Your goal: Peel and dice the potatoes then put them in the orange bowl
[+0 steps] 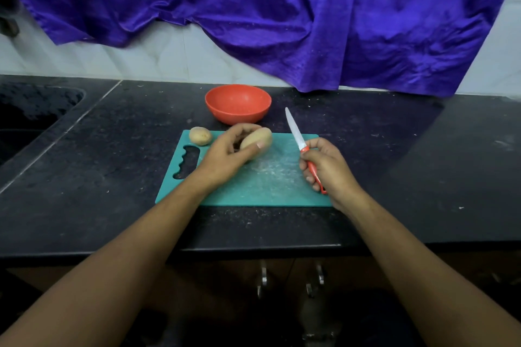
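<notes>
Teal board (267,186), left hand (225,158) tight round a potato (255,139), right hand (329,166) round the knife (294,129), orange bowl (239,115) beyond

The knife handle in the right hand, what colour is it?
Orange-red, with a white blade. The knife, gripped by the right hand, shows best in the head view.

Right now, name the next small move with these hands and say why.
Probably bring the knife in the right hand across to the potato the left hand grips and start peeling: it looks unpeeled, and the blade points away from it.
</notes>
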A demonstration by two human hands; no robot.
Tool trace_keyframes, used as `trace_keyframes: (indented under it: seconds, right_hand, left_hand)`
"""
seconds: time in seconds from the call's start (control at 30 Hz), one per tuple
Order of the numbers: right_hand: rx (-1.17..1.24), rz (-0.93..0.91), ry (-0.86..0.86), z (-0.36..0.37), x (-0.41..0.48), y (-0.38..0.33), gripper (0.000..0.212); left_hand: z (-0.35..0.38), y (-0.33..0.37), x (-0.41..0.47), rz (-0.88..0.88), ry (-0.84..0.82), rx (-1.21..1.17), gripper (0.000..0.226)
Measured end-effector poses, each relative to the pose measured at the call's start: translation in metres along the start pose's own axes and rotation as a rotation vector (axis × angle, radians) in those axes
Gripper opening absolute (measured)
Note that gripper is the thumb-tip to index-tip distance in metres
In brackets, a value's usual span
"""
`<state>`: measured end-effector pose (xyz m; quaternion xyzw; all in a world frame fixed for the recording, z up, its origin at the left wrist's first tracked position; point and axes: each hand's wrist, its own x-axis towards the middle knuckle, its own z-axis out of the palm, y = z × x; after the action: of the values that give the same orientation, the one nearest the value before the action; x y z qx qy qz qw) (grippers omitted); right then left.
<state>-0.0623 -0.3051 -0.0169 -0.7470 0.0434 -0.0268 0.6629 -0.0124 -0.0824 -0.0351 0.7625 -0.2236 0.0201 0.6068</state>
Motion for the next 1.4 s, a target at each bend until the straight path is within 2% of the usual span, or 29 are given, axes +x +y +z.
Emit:
trace_keyframes:
  seconds: [0.13,0.2,0.3,0.4,0.53,0.63,0.8,0.9,1.03,1.3,1.4]
  right_hand:
    - [-0.005,0.012,-0.004,0.002,0.003,-0.006,0.006]
    - [-0.055,-0.004,-0.024,0.008,0.003,-0.011,0.006]
    - [-0.068,-0.047,-0.091,0.025,0.003,-0.022,0.019]
    - [0.026,-0.057,-0.154,0.041,0.003,-0.033,0.027]
    - [0.070,0.001,-0.265,0.050,0.010,-0.025,0.031]
    - [0.167,0.059,-0.278,0.046,0.018,-0.015,0.037]
    - [0.354,0.187,-0.303,0.033,0.025,-0.017,0.033]
    - [0.312,0.238,-0.291,0.033,0.027,-0.019,0.045]
    - [0.245,0.238,-0.282,0.036,0.030,-0.019,0.056]
    - [0.245,0.249,-0.272,0.034,0.031,-0.020,0.052]
    - [0.186,0.255,-0.253,0.037,0.030,-0.023,0.050]
  left_hand:
    - [-0.005,0.000,0.002,-0.045,0.085,-0.048,0.027]
    - [-0.005,0.001,0.003,-0.107,0.121,-0.144,0.028]
    - [-0.005,0.005,0.002,-0.175,0.128,-0.250,0.030]
    - [-0.006,0.008,0.001,-0.189,0.105,-0.297,0.029]
    - [-0.006,0.010,-0.001,-0.169,0.061,-0.314,0.029]
    - [-0.005,0.011,-0.001,-0.144,0.058,-0.263,0.031]
    - [-0.009,0.011,-0.003,-0.106,-0.020,-0.308,0.029]
    - [-0.009,0.012,-0.005,-0.059,-0.066,-0.290,0.043]
    - [-0.009,0.013,-0.006,-0.043,-0.037,-0.304,0.045]
    - [-0.009,0.013,-0.008,-0.029,-0.037,-0.351,0.049]
    - [-0.006,0.011,-0.007,0.004,-0.049,-0.296,0.053]
